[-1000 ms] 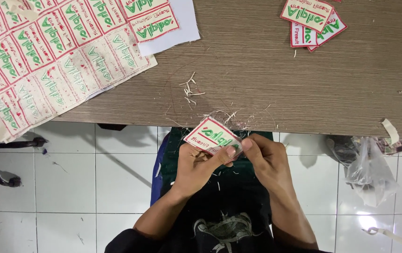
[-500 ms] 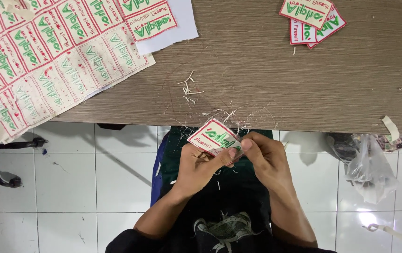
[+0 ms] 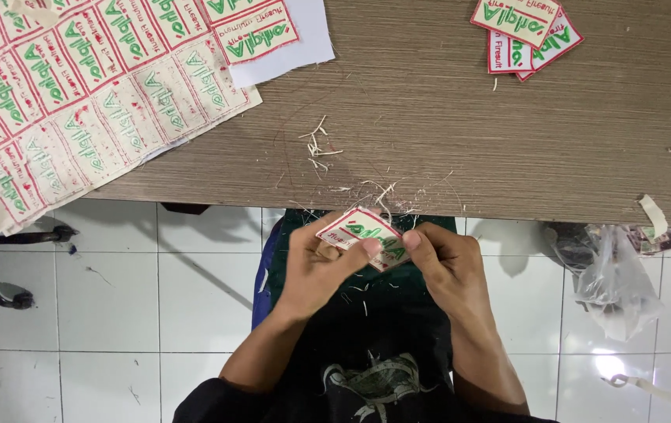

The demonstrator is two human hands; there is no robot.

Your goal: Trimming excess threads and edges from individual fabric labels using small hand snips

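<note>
Hands, left and right, stay pinched on the patch, now lower, tilted flatter.

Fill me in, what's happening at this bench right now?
A person holds one small cream fabric patch with red border and green lettering between both hands, left hand and right hand, just below the edge of the brown wooden table. On the table lie a large uncut sheet of the same patches, a small stack of cut patches and loose thread trimmings. A clear plastic bag hangs at the table's edge.
</note>
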